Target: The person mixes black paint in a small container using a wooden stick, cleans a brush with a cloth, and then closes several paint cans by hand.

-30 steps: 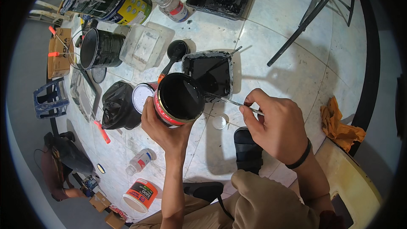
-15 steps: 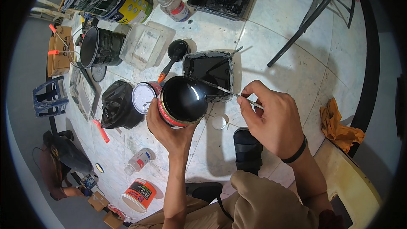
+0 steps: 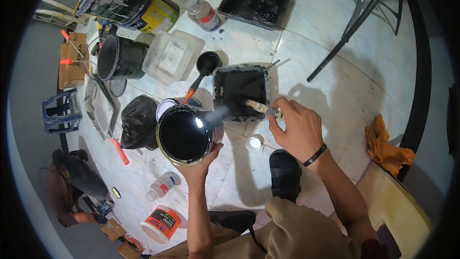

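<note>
My left hand (image 3: pixel 196 168) grips an open can of glossy black paint (image 3: pixel 184 135), tilted so its surface faces me. My right hand (image 3: pixel 292 129) holds a thin, paint-streaked stirring tool (image 3: pixel 256 107) between thumb and fingers, blurred, beside the can. Below them on the tiled floor lies a square tub of black paint (image 3: pixel 239 86) with a stick across it. A black measuring cup (image 3: pixel 207 62) with an orange-tipped handle, a second can with a white lid (image 3: pixel 165 104), a black plastic bag (image 3: pixel 138 122) and a small white cap (image 3: pixel 254 144) lie around it.
Buckets (image 3: pixel 120 60), a clear container (image 3: pixel 167 57), a paint tray (image 3: pixel 254 0) and bottles (image 3: pixel 201 14) surround the work. A metal stand (image 3: pixel 345 38) is upper right, orange crumpled material (image 3: pixel 385 144) and a pale chair (image 3: pixel 393 196) lower right, a blue plastic stool (image 3: pixel 60 110) left.
The can in my left hand has shifted left and down and tipped further toward me. My right hand has moved slightly up and left, its tool now shorter in view and blurred.
</note>
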A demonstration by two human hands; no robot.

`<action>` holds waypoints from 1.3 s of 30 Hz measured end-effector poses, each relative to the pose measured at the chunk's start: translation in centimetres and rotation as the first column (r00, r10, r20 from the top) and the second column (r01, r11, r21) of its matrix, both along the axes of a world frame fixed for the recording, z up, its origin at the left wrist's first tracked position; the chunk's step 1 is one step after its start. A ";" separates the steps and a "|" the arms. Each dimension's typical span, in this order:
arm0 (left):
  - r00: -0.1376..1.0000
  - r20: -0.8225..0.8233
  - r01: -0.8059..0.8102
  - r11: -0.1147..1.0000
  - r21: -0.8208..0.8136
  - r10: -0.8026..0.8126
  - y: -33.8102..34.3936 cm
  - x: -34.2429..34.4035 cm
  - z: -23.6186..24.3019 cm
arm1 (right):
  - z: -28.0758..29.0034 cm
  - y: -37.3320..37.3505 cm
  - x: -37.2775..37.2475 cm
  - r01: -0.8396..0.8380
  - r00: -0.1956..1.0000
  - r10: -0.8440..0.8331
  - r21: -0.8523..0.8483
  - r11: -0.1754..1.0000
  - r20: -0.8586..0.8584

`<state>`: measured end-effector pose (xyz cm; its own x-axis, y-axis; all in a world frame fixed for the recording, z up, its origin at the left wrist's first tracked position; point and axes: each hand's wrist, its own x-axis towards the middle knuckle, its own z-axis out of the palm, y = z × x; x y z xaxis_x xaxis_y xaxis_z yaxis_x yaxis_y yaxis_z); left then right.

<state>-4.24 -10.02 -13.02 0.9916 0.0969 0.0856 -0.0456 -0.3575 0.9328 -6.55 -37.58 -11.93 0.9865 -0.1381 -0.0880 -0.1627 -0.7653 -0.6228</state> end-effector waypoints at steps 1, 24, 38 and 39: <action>0.999 -0.029 -0.023 0.995 -0.101 0.020 0.3 -0.4 0.2 | -0.7 0.3 0.0 -0.021 1.000 0.020 -0.018 1.000 -0.009; 0.971 -0.237 -0.148 0.863 -0.482 0.035 0.2 0.1 2.4 | -5.6 -19.8 32.2 0.677 0.724 -0.688 0.135 0.724 0.061; 0.925 -0.370 -0.246 0.885 -0.395 0.093 2.2 -0.1 2.7 | -1.9 -15.3 28.7 0.197 0.934 -0.173 -0.048 0.979 0.312; 0.941 -0.325 -0.211 0.909 -0.359 0.090 2.8 -0.2 2.0 | -2.3 -15.2 28.3 0.189 0.929 -0.168 -0.032 0.981 0.331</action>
